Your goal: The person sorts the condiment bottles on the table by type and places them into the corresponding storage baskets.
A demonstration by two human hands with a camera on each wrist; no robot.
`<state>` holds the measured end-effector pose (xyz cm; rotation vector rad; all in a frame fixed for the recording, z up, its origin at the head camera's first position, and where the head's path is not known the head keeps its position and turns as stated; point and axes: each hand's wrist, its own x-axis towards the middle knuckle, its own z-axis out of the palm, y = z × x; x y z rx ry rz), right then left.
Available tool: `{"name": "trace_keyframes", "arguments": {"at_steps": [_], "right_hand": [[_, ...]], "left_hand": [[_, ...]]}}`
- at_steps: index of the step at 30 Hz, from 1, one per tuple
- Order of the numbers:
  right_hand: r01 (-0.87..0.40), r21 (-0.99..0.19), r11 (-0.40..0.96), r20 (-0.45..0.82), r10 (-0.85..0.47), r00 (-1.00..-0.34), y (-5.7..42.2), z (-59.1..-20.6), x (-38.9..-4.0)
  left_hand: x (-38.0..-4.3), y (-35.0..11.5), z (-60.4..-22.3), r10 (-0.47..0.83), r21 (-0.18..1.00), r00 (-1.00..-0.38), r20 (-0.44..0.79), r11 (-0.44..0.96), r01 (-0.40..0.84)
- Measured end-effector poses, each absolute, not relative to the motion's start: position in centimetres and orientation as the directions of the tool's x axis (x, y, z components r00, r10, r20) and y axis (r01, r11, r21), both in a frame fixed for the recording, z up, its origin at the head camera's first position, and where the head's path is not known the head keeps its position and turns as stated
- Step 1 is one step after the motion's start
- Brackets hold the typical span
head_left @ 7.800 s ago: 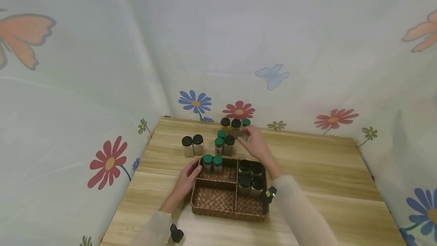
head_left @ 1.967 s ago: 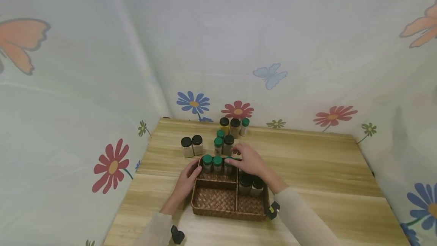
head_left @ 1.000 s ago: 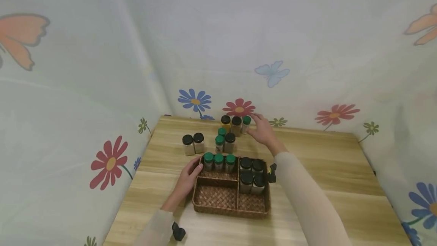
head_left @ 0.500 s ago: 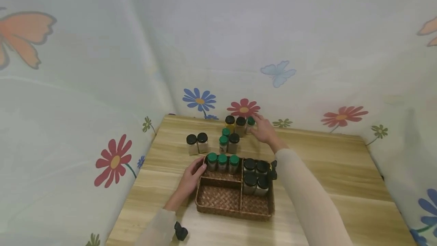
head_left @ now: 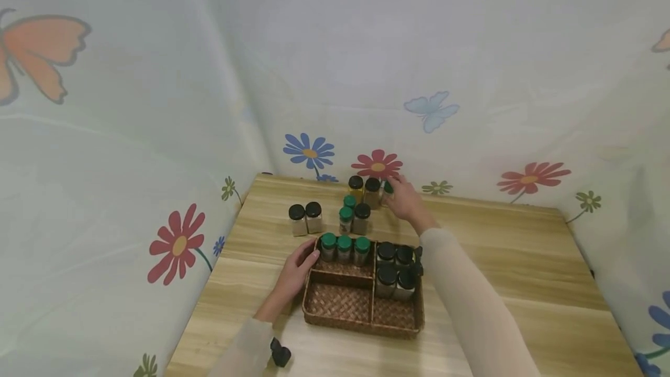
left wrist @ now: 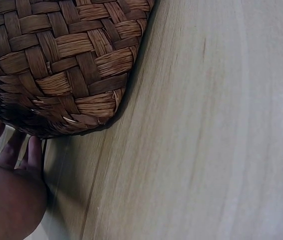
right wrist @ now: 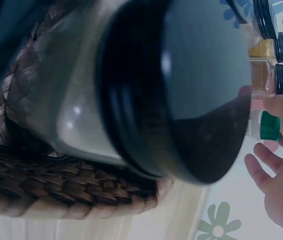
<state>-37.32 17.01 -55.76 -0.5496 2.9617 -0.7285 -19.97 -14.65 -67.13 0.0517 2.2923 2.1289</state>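
Note:
My left hand (head_left: 293, 275) grips the back left corner of a brown woven basket (head_left: 361, 327), thumb at the rim and fingers along the outside wall. At the back of the table, my right hand (head_left: 407, 199) reaches around a green-lidded spice jar (head_left: 388, 187) and partly hides it. In the right wrist view, thumb and fingers stand on either side of the green lid (right wrist: 269, 125), with a gap showing between thumb and lid. Three green-lidded spice jars (head_left: 344, 249) stand in the basket's back left compartment. Several black-lidded jars (head_left: 387, 278) fill the back of its right compartment.
Two black-lidded jars (head_left: 306, 219) stand left behind the basket. Two green-lidded jars (head_left: 345, 220) and a black-lidded one (head_left: 361, 219) are grouped at its middle. Two more black-lidded jars (head_left: 363, 192) stand by the back edge, near a flower-printed curtain (head_left: 324, 63).
A third green-lidded jar has come into the basket's back left compartment. My right hand has moved back to the green-lidded jar by the curtain and around it. The left hand stays at the basket.

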Motion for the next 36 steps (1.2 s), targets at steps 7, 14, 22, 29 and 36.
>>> {"name": "trace_keyframes", "arguments": {"at_steps": [7, 14, 22, 29, 36], "right_hand": [[-0.292, -0.51, 0.809, 0.089, -0.288, -0.954, 18.0, -55.9, -36.9], [-0.289, -0.543, 0.789, 0.088, -0.289, -0.953, 18.7, -56.3, -36.8], [-0.238, -0.622, 0.746, 0.053, -0.264, -0.963, 19.0, -57.0, -35.2], [-0.218, -0.701, 0.68, 0.061, -0.246, -0.967, 19.2, -58.1, -33.5], [-0.211, -0.722, 0.658, 0.101, -0.202, -0.974, 19.6, -57.7, -32.3]], "left_hand": [[-20.3, -14.6, -68.0, 0.036, 0.998, -0.999, 0.018, 0.066, 0.02], [-20.2, -14.5, -67.6, 0.031, 0.998, -0.999, 0.028, 0.048, 0.029], [-20.3, -14.3, -68.0, 0.023, 0.998, -1.0, 0.015, 0.062, 0.016], [-20.2, -14.4, -68.2, 0.014, 0.997, -0.999, 0.029, 0.07, 0.03], [-20.3, -14.6, -68.2, 0.025, 0.997, -0.999, 0.028, 0.075, 0.029]]}}
